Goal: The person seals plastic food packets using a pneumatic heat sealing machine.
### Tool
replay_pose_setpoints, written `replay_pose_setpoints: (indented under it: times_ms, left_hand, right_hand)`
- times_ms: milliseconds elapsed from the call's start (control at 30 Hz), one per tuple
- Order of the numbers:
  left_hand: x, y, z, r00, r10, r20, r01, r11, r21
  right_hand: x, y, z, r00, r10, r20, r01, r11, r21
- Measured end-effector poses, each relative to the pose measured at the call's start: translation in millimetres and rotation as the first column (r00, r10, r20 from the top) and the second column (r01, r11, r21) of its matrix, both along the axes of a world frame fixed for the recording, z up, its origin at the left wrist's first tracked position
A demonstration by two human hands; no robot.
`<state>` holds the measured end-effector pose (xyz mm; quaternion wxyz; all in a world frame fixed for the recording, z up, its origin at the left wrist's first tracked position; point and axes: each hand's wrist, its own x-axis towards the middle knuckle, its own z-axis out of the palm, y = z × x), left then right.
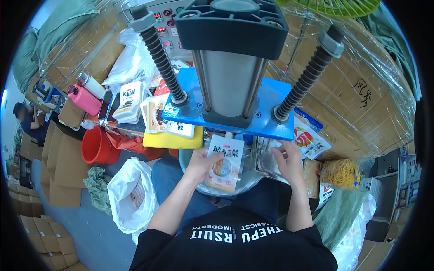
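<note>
My left hand (202, 165) is closed on a printed spout pouch (224, 165), with the thumb across its front. The pouch is pale, with dark lettering, a small clear window and a spout at its top edge. My right hand (290, 163) is over a clear plastic container (267, 156), its fingers bent and apart. Whether its fingertips touch anything inside I cannot make out. Just beyond both hands stands a press with a blue plate (271, 101), a grey cylinder (228, 83) and two spring-loaded rods.
Stacked printed pouches (169, 119) lie on a yellow pad (173, 141) at left. A red bucket (97, 145) and a white sack (131, 196) are lower left. Rubber bands (341, 174) fill a clear bag at right. Large cartons (348, 90) stand behind. Another person works far left.
</note>
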<state>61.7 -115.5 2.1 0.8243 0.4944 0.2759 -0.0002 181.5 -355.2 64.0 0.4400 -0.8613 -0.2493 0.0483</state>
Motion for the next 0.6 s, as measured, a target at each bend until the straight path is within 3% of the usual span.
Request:
replay_pose_setpoints:
  times_ms: [33,100,233,267,333,367,400,500,600]
  left_hand:
    - [7,1,1,0.999,0.029,-0.035,-0.029,1.000,-0.005]
    - [8,-1,-7,1.000,0.031,0.003,-0.031,0.999,-0.017]
    - [7,10,-3,0.998,-0.060,0.000,0.060,0.996,0.059]
    - [5,24,5,0.978,-0.202,-0.050,0.206,0.913,0.351]
    - [2,51,46,0.969,-0.079,-0.236,0.240,0.545,0.804]
    - [-2,72,48,1.000,0.010,0.013,-0.015,0.212,0.977]
    - [-8,92,46,0.962,0.000,0.274,-0.271,-0.159,0.949]
    - [-42,91,4,0.989,-0.146,0.000,-0.063,-0.426,0.903]
    - [-58,99,-10,0.976,-0.195,0.091,-0.134,-0.217,0.967]
  right_hand:
    - [5,-2,-13,1.000,0.001,0.003,-0.001,1.000,-0.001]
    - [11,-5,-46,0.932,0.108,0.346,-0.046,0.982,-0.182]
    - [3,-2,-58,0.957,-0.026,0.288,0.070,0.987,-0.146]
    - [5,0,-56,0.948,-0.037,0.316,0.080,0.989,-0.126]
    - [14,-5,-60,0.960,-0.055,0.275,0.084,0.992,-0.097]
    - [13,-3,-49,0.949,-0.089,0.303,0.103,0.994,-0.033]
    - [11,-5,-45,0.950,-0.087,0.299,0.100,0.995,-0.028]
    - [17,-14,-45,0.922,-0.091,0.375,0.084,0.996,0.035]
    - [17,-20,-55,0.942,-0.083,0.325,0.055,0.994,0.094]
